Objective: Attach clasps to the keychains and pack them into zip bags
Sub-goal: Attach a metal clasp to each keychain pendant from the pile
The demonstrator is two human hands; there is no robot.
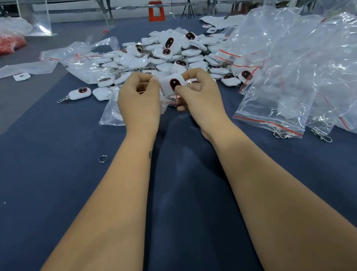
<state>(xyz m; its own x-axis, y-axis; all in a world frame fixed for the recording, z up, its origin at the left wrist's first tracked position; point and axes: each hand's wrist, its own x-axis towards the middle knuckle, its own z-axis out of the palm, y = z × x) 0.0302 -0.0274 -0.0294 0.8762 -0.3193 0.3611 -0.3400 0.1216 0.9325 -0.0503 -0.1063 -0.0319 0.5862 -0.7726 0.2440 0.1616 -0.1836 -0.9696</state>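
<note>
While pinching one white keychain [173,83] and its clasp [171,99] between both curled hands, left [139,99] and right [196,91], mid-surface before the pile [161,55]: likely attaching; bagging next.

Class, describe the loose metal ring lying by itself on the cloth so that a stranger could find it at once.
Start at the blue cloth covering the table, then look just left of the person's left forearm. The split ring lies there alone, a small bare silver loop, unlike the clasps by the zip bags at right.

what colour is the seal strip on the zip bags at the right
Red, a thin line along each clear zip bag's opening; seen in the head view.
</note>
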